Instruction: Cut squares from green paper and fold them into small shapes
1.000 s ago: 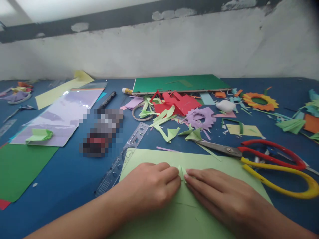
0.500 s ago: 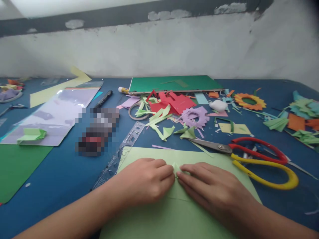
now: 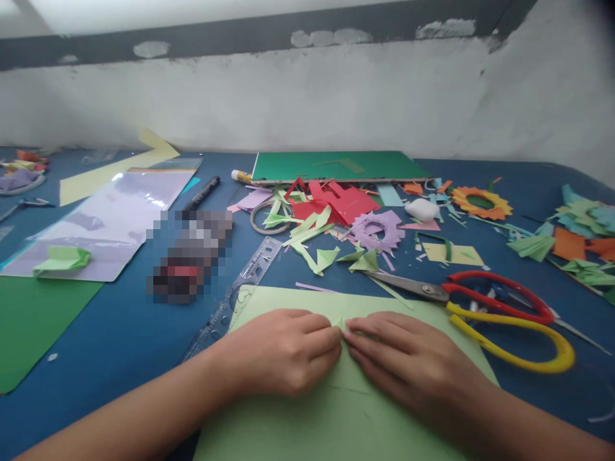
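Note:
My left hand (image 3: 293, 349) and my right hand (image 3: 413, 355) meet over a large light green sheet (image 3: 331, 422). Between their fingertips a small folded piece of light green paper (image 3: 339, 322) shows, mostly covered by the fingers. Both hands are closed on it, the left with curled fingers, the right with its fingers pressed together and pointing left. Beyond the sheet's right corner lie scissors (image 3: 444, 293) with one red and one yellow handle. A clear plastic ruler (image 3: 259, 259) sticks out from under the sheet's left edge.
Farther back lie green paper scraps (image 3: 307, 243), red paper (image 3: 336, 200), a purple paper ring (image 3: 378, 230), an orange paper ring (image 3: 482, 203) and a green board (image 3: 331, 166). On the left are a black marker (image 3: 202, 194), a plastic sleeve (image 3: 110, 218) and a folded green piece (image 3: 62, 258).
My left fingertips have shifted slightly right, closer to the right hand, and less of the folded paper shows between them. The whole view has tilted a little.

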Action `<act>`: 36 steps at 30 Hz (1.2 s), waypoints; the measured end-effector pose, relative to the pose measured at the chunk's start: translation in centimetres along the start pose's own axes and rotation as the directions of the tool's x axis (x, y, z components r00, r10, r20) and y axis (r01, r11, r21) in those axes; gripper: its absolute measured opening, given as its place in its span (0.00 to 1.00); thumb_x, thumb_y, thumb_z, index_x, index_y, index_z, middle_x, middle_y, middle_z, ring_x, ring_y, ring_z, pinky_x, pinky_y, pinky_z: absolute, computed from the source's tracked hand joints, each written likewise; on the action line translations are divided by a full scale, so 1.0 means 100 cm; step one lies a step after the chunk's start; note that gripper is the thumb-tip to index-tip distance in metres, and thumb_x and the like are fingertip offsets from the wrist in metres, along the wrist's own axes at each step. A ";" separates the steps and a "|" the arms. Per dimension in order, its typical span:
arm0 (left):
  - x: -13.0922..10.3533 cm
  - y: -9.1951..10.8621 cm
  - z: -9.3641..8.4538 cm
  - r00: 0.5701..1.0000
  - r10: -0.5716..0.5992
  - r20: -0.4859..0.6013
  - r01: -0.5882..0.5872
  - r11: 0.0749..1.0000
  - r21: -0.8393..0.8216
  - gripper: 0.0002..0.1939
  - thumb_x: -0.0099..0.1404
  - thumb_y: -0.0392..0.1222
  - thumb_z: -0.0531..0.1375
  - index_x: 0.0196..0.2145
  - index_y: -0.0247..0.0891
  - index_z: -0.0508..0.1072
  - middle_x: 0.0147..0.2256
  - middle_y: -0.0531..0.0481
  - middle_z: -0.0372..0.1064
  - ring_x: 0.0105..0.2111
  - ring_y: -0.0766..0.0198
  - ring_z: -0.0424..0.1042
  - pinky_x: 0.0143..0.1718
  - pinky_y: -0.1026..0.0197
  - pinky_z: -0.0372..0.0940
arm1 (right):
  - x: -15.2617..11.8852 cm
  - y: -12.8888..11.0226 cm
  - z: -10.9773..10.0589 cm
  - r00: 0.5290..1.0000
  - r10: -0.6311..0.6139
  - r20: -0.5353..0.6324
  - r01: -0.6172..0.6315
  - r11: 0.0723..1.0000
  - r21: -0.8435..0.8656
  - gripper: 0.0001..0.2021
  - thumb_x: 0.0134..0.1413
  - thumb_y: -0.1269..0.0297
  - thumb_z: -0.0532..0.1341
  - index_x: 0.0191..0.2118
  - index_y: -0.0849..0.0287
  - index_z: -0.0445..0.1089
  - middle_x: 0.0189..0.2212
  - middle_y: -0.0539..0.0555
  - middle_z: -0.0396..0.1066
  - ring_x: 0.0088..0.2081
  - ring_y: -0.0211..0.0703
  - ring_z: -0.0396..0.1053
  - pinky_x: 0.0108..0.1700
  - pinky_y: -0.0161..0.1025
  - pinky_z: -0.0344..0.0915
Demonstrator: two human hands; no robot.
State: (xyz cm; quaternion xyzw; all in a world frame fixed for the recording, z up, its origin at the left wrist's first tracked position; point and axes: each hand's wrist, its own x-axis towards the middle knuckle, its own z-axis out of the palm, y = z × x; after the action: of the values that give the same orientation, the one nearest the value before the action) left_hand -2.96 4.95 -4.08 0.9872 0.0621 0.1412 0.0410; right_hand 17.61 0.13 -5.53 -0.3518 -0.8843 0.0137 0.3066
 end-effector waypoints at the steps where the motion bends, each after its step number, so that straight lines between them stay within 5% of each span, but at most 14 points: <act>1: 0.000 0.000 0.000 1.000 0.003 0.000 -0.003 1.000 -0.007 0.18 0.69 0.29 0.43 0.34 0.26 0.72 0.33 0.41 0.70 0.35 0.59 0.69 0.36 0.60 0.68 | 0.000 0.000 0.000 1.000 -0.002 -0.003 0.002 1.000 0.004 0.11 0.59 0.73 0.53 0.37 0.65 0.73 0.33 0.57 0.75 0.34 0.43 0.71 0.38 0.40 0.71; 11: 0.000 -0.004 0.000 1.000 -0.007 0.008 0.008 0.998 -0.057 0.17 0.70 0.31 0.44 0.34 0.26 0.71 0.35 0.42 0.70 0.34 0.60 0.68 0.35 0.60 0.67 | -0.001 0.002 0.002 1.000 -0.003 -0.005 0.003 0.999 0.031 0.08 0.57 0.73 0.56 0.36 0.64 0.73 0.33 0.55 0.75 0.33 0.42 0.71 0.39 0.40 0.70; 19: -0.001 -0.004 0.002 0.999 -0.028 0.042 0.031 0.997 -0.078 0.14 0.69 0.32 0.47 0.35 0.27 0.71 0.37 0.43 0.70 0.36 0.60 0.68 0.37 0.60 0.67 | 0.000 0.009 -0.003 0.992 -0.023 0.127 0.007 0.992 0.123 0.09 0.57 0.72 0.54 0.37 0.61 0.72 0.35 0.56 0.74 0.36 0.42 0.70 0.39 0.40 0.70; 36: -0.002 -0.005 0.002 1.000 -0.018 0.016 0.019 0.993 -0.115 0.15 0.69 0.31 0.46 0.35 0.26 0.71 0.36 0.41 0.70 0.38 0.60 0.69 0.36 0.61 0.68 | 0.001 0.004 -0.001 0.997 -0.017 0.070 0.013 0.998 0.069 0.10 0.58 0.72 0.54 0.35 0.64 0.73 0.34 0.58 0.74 0.36 0.44 0.70 0.40 0.41 0.70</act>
State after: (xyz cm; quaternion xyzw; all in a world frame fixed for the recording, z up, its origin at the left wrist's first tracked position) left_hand -3.19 5.43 -4.36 0.9836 0.0627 0.1367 0.0997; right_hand 17.92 0.48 -5.50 -0.3338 -0.8962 0.0539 0.2872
